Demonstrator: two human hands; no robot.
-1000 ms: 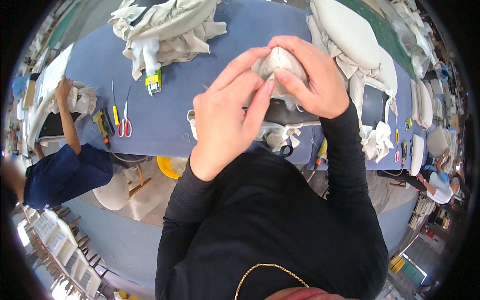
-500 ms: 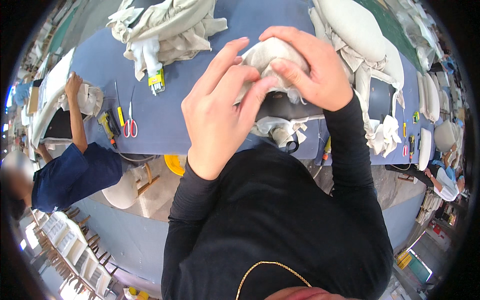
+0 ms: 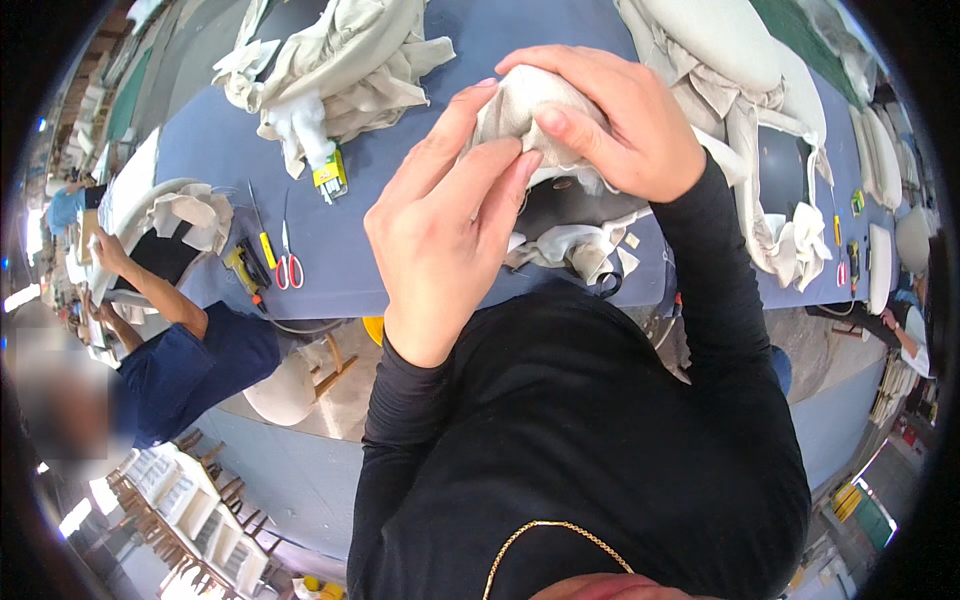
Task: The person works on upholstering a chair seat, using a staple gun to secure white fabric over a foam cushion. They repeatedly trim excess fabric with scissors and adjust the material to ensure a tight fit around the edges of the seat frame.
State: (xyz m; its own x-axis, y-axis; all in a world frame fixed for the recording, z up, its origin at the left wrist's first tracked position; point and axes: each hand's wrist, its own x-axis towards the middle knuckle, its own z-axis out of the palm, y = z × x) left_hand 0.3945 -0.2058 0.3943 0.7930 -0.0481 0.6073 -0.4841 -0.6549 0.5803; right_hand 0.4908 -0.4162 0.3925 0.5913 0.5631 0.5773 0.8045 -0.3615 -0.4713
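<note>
Above the blue-grey table, both my hands close round the beige fabric cover (image 3: 543, 95) of an upholstered piece. My left hand (image 3: 430, 225) pinches a fold at the cover's near left side between thumb and fingers. Curved over the top and right side, my right hand (image 3: 640, 130) presses the cloth with its thumb toward the front. Below the cloth shows the piece's dark underside panel (image 3: 560, 205), with white padding at its edge. Loose fabric scraps (image 3: 575, 248) lie between the panel and my body.
Left of my hands lie red-handled scissors (image 3: 289, 270), a yellow-handled tool (image 3: 267, 250), a yellow-and-black staple gun (image 3: 243, 270) and a small yellow-green box (image 3: 330, 175). A beige fabric heap (image 3: 370, 70) and pale cushions (image 3: 720, 40) stand farther back. A co-worker (image 3: 200, 350) works at the left.
My left fingers have drawn closer to the cloth, their index finger now resting against it. The right hand keeps its hold. The whole view has shifted slightly.
</note>
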